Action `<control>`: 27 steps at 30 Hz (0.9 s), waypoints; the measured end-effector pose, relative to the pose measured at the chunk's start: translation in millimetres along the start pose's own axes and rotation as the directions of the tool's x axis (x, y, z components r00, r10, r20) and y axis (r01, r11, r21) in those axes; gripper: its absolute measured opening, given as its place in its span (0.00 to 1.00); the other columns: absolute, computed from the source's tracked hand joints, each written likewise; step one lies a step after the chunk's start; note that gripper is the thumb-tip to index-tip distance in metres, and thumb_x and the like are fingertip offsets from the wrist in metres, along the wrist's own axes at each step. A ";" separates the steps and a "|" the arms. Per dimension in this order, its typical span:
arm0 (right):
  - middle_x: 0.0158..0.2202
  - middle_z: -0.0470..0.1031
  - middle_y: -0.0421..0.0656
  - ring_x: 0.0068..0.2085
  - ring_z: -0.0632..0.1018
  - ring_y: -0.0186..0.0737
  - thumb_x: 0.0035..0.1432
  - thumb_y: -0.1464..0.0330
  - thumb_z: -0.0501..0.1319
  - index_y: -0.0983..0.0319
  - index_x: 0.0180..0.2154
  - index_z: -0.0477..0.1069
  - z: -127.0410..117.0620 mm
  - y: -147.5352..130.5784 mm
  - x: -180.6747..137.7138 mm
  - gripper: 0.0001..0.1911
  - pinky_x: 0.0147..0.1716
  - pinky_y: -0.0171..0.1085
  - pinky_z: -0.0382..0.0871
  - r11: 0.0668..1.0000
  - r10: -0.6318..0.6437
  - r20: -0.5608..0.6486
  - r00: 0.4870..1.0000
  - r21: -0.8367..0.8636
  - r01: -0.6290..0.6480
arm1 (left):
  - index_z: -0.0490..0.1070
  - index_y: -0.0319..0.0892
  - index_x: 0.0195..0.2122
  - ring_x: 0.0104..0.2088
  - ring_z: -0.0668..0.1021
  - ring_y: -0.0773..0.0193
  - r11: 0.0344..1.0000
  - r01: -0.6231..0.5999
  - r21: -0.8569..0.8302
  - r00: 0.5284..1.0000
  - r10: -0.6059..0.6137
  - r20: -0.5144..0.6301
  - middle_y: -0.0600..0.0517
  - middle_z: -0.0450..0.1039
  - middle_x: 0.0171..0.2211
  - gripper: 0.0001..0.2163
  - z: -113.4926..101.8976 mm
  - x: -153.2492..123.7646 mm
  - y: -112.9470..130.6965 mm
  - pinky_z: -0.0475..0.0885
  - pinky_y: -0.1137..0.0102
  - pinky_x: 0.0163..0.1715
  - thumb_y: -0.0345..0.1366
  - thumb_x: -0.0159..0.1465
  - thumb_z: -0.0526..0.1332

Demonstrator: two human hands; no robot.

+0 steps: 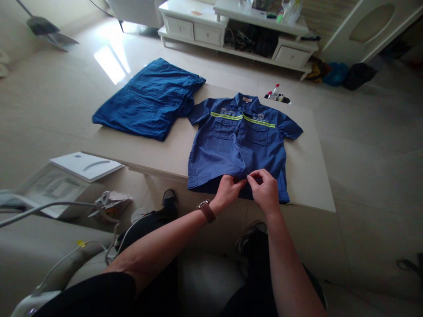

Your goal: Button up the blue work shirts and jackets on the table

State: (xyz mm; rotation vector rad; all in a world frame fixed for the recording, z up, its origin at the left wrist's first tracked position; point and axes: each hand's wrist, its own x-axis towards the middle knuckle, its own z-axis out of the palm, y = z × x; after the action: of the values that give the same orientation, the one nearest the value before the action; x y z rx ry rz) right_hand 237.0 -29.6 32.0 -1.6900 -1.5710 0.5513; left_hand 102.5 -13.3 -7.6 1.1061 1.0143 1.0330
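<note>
A blue short-sleeved work shirt (211,147) with yellow-green stripes lies front up on the table, its collar away from me. Its bottom hem hangs at the table's near edge. My left hand (228,190), with a brown watch strap at the wrist, is closed on the front hem near the middle. Beside it, my right hand (265,189) pinches the same hem by the front opening, thumb against fingers. The two hands nearly touch. Folded blue cloth (145,103), of a brighter shade, lies to the left of the shirt.
The pale table (310,163) extends to the right of the shirt. Small bottles with red caps (276,91) show behind it. A white TV cabinet (208,33) stands farther back. At left are a white box (86,166), cables (66,204) and a dustpan (59,40).
</note>
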 end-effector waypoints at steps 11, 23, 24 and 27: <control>0.30 0.75 0.43 0.33 0.73 0.41 0.55 0.59 0.62 0.60 0.29 0.72 -10.0 14.9 2.3 0.11 0.38 0.40 0.66 0.986 0.147 0.143 0.979 0.061 -0.157 | 0.81 0.38 0.40 0.37 0.78 0.60 0.995 -0.073 0.070 0.985 0.061 0.161 0.49 0.82 0.37 0.08 -12.6 10.4 -7.4 0.72 0.68 0.42 0.33 0.60 0.65; 0.28 0.72 0.39 0.32 0.71 0.39 0.45 0.51 0.67 0.59 0.30 0.70 -4.6 19.8 11.6 0.20 0.37 0.38 0.64 0.822 0.307 0.401 0.863 0.346 -0.453 | 0.75 0.38 0.32 0.29 0.72 0.66 0.994 0.102 -0.040 0.985 -0.095 0.143 0.53 0.74 0.27 0.09 -14.0 9.5 -5.3 0.68 0.70 0.33 0.39 0.58 0.65; 0.28 0.72 0.39 0.33 0.71 0.39 0.45 0.52 0.67 0.60 0.30 0.70 -4.9 20.0 11.4 0.19 0.38 0.38 0.64 0.817 0.304 0.413 0.859 0.350 -0.458 | 0.74 0.38 0.31 0.27 0.72 0.66 0.991 0.127 -0.041 0.982 -0.120 0.146 0.53 0.73 0.26 0.10 -14.2 8.2 -3.4 0.67 0.70 0.31 0.41 0.58 0.65; 0.29 0.71 0.39 0.34 0.71 0.38 0.48 0.53 0.65 0.60 0.30 0.70 -5.7 22.8 10.3 0.17 0.39 0.38 0.64 0.833 0.277 0.456 0.845 0.325 -0.449 | 0.72 0.39 0.29 0.26 0.73 0.65 0.976 0.212 -0.051 0.970 -0.204 0.134 0.53 0.72 0.24 0.16 -14.4 4.8 -0.7 0.68 0.70 0.30 0.49 0.60 0.63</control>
State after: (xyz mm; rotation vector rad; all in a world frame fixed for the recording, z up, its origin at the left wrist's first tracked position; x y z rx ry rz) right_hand 257.6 -20.1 20.0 -1.6060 -1.2435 1.4073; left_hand 89.6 -5.9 -11.0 0.9771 0.9648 0.8104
